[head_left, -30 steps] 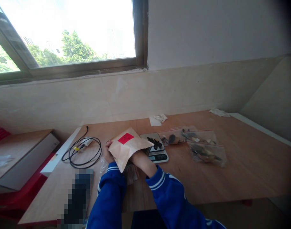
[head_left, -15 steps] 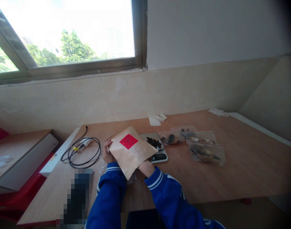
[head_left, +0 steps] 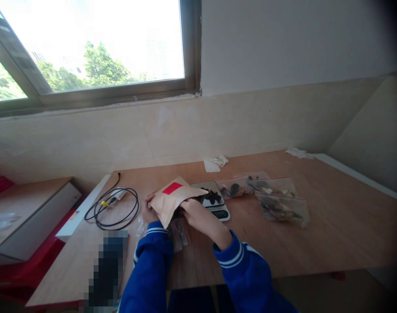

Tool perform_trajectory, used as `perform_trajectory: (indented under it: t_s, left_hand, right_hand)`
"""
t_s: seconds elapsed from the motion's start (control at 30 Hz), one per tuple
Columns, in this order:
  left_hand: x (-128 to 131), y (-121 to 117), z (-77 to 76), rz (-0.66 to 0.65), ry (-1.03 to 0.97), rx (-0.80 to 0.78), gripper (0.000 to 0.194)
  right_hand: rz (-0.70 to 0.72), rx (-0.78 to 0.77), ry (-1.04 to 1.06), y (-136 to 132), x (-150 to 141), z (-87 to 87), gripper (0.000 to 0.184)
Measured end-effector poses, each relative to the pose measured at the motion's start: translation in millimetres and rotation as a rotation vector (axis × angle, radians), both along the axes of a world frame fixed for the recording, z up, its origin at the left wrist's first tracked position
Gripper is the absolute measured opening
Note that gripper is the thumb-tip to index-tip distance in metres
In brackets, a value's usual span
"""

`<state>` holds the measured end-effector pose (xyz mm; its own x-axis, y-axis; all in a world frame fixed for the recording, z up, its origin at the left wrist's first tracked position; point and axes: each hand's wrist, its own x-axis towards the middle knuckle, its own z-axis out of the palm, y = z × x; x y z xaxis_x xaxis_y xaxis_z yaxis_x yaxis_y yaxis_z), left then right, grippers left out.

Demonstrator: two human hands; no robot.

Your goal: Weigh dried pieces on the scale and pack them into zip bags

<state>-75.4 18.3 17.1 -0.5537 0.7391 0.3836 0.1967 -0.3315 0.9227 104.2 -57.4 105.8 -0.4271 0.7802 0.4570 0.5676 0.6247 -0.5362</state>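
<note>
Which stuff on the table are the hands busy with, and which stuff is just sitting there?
In use:
left hand and right hand, both holding the paper bag
scale with dark pieces, right beside the bag
small clear bag under the hands

Lying about:
black cable
clear bags of dried bits
crumpled paper

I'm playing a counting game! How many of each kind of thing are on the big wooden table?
Brown paper envelope with a red label, held by the left hand and right hand: 1
Digital scale: 1
Clear zip bags with dark bits: about 3, overlapping
Black coiled cable: 1
Crumpled white papers: 2
Total: about 8
</note>
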Motion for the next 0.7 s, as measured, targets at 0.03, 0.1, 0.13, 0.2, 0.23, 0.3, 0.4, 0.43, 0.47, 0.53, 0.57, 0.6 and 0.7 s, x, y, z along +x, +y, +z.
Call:
perform_trajectory:
  t_s: [0.03, 0.1, 0.13, 0.2, 0.23, 0.3, 0.4, 0.43, 0.47, 0.53, 0.57, 0.6, 0.7]
  left_hand:
    - [0.5, -0.6, 1.1, 0.007, 0.005, -0.026, 0.023]
    - [2.2, -1.6, 3.8, 0.02, -0.002, -0.072, 0.023]
    - [3.3, -1.9, 5.2, 0.026, -0.009, -0.09, 0.023]
    - [5.5, -2.5, 7.5, 0.036, -0.019, -0.117, 0.024]
    - [6.4, -2.8, 8.4, 0.041, -0.021, -0.122, 0.024]
    - [7.3, -3.6, 9.5, 0.049, -0.02, -0.13, 0.024]
    - [6.5, -4.5, 9.9, 0.049, -0.005, -0.155, 0.026]
    - [5.8, -4.6, 9.7, 0.044, 0.005, -0.165, 0.027]
    - [5.1, -4.4, 9.2, 0.042, 0.016, -0.174, 0.028]
    - [3.7, -3.2, 7.6, 0.047, 0.031, -0.187, 0.028]
    - [3.2, -2.2, 6.4, 0.052, 0.034, -0.194, 0.027]
    - [2.7, -1.0, 5.0, 0.056, 0.036, -0.2, 0.026]
    - [1.5, 3.3, -1.4, 0.051, 0.05, -0.216, 0.023]
  right_hand:
    - [0.03, -0.01, 0.012, -0.6, 3.3, 3.6, 0.05]
    - [0.079, -0.003, 0.042, -1.1, 9.1, 8.1, 0.049]
    - [0.091, 0.017, 0.07, -1.0, 11.3, 8.8, 0.047]
    - [0.089, 0.077, 0.146, -0.4, 14.4, 7.3, 0.043]
    - [0.077, 0.113, 0.19, 0.2, 15.4, 5.7, 0.04]
    - [0.053, 0.184, 0.274, 1.8, 16.7, 2.2, 0.034]
    - [0.052, 0.26, 0.345, 3.4, 18.8, -0.6, 0.028]
    - [0.055, 0.271, 0.357, 3.4, 20.0, -0.6, 0.025]
    - [0.055, 0.276, 0.371, 3.1, 21.3, -0.5, 0.023]
    - [0.041, 0.275, 0.411, 2.1, 24.7, 0.1, 0.019]
    - [0.029, 0.274, 0.437, 1.6, 26.5, 0.1, 0.017]
    - [0.013, 0.273, 0.462, 1.4, 28.2, -0.1, 0.017]
    - [-0.038, 0.28, 0.513, 3.0, 32.5, -2.3, 0.018]
